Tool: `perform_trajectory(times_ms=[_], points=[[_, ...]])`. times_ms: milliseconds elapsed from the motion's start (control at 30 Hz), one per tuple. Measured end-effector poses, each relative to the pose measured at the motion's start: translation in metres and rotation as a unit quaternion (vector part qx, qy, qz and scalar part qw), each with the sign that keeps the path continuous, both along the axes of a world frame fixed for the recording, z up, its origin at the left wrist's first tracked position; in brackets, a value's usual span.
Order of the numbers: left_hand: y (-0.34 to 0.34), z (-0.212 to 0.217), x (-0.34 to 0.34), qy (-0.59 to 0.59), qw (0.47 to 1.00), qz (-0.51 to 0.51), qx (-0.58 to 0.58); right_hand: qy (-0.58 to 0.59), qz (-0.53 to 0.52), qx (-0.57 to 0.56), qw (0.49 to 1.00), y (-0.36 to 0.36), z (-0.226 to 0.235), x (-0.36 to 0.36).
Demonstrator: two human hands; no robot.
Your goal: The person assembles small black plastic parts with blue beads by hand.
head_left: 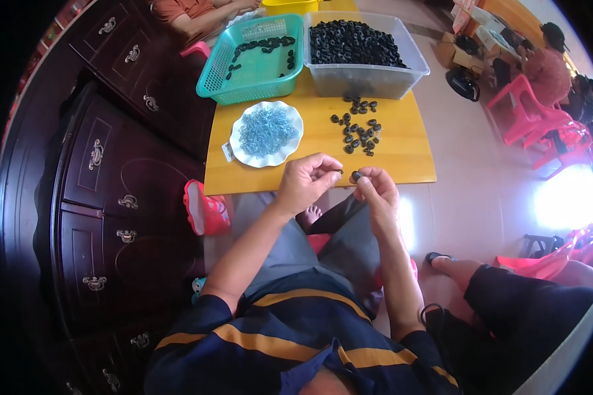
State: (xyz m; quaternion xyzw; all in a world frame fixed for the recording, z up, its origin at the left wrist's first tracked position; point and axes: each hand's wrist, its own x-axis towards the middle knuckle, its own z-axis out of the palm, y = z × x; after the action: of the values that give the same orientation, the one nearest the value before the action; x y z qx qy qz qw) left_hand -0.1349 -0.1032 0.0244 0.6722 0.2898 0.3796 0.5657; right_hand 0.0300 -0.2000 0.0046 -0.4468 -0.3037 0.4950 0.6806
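Observation:
Both hands are over the near edge of a yellow wooden table (323, 125). My right hand (379, 191) pinches a small black ring-like piece (356, 176) between thumb and fingers. Beside it, my left hand (308, 181) is closed in a pinch at a tiny dark item, too small to name. A gap separates the two hands' fingertips. Beyond them lies a loose group of black ring-like pieces (356, 130). To the left, a white scalloped plate (296, 135) bears a heap of small, clear bluish pieces (265, 131).
At the table's far side stand a green plastic basket (250, 92) with black pieces and a clear bin (375, 79) full of them. Dark wooden drawers (99, 197) rise at left. Other people sit nearby; pink plastic chairs (527, 112) are at right.

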Motion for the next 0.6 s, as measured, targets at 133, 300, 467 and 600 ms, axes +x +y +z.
perform_trajectory(times_ms=[133,300,467,600], points=[[-0.009,0.015,0.0,-0.024,0.998,-0.008,-0.049,0.004,0.01,0.005,1.0,0.0,-0.002,0.001],[-0.011,0.017,0.001,-0.002,1.0,0.0,-0.029,0.012,0.017,0.015,1.0,-0.001,-0.005,0.001],[-0.011,0.017,0.004,0.007,1.0,-0.006,-0.017,0.011,0.02,0.021,1.0,-0.001,-0.006,0.001],[-0.012,0.021,0.006,0.013,1.0,-0.011,-0.013,-0.003,0.023,0.024,0.999,-0.001,-0.006,0.002]])
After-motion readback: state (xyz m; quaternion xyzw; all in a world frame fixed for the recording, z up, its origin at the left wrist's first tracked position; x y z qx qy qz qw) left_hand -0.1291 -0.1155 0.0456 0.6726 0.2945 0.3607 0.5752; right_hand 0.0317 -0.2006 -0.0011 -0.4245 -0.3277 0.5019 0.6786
